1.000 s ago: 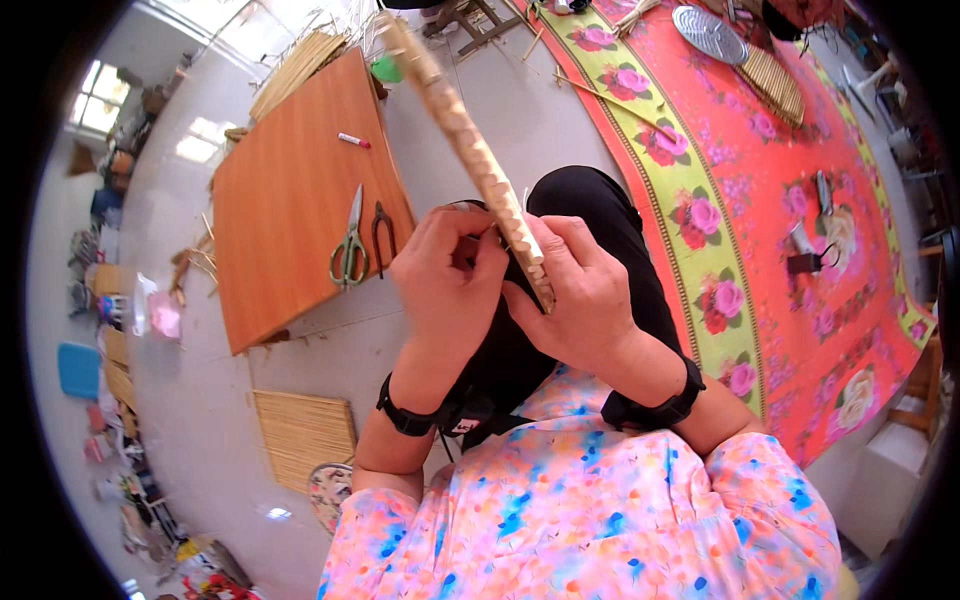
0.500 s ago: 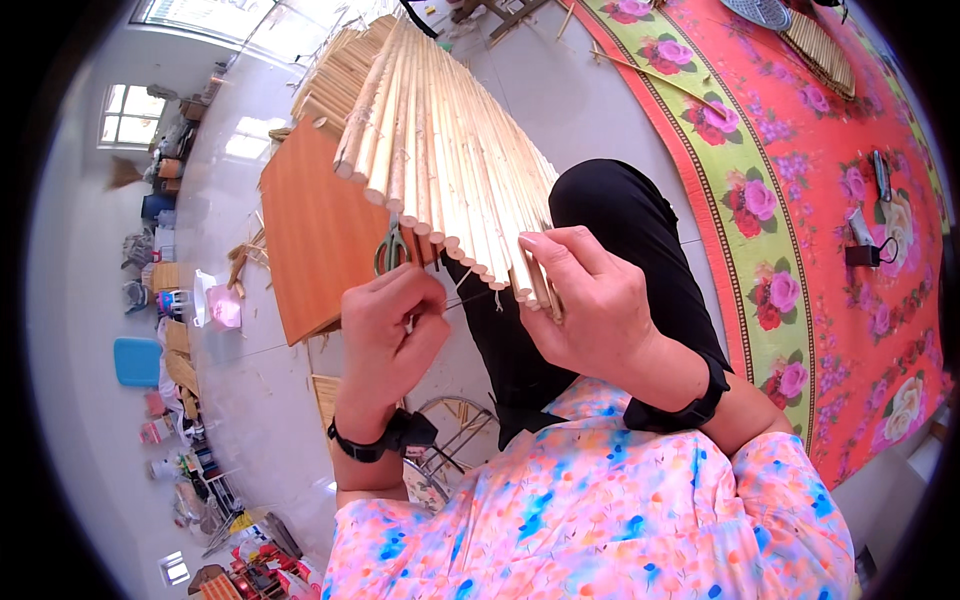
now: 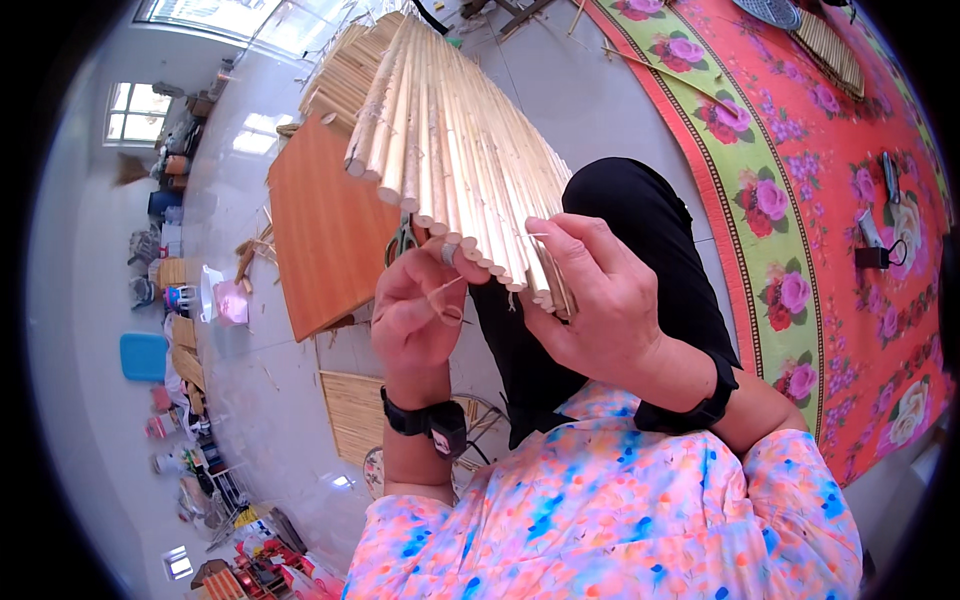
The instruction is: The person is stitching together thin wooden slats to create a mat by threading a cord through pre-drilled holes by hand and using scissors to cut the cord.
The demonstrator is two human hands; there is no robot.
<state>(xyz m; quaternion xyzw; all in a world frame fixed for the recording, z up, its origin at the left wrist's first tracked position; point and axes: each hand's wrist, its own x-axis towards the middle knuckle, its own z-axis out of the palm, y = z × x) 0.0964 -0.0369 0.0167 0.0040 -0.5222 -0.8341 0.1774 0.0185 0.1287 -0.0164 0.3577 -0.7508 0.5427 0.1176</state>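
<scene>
A mat of pale, round plant stalks (image 3: 470,165) slants across my lap, its cut ends toward me. My right hand (image 3: 600,290) grips the mat's near right edge, thumb below and fingers above. A short white bit of thread (image 3: 537,234) shows at its fingertips. Just left of that, under the stalk ends, my left hand (image 3: 415,310) is curled with a thin pale thread (image 3: 446,286) at its fingers. A grey ring-like band (image 3: 447,256) sits on one finger. Green-handled scissors (image 3: 402,238) are partly hidden behind the left hand.
An orange-brown wooden board (image 3: 325,235) lies to the left, with more stalks (image 3: 345,70) beyond it. A red floral cloth (image 3: 840,270) covers the right side, bearing a small black clip-like tool (image 3: 872,257). Household goods line the left wall, near a blue stool (image 3: 143,357).
My left hand has moved right and up to the stalk ends, and its thread now shows. The right hand keeps its hold on the mat's edge. The view has shifted slightly.
</scene>
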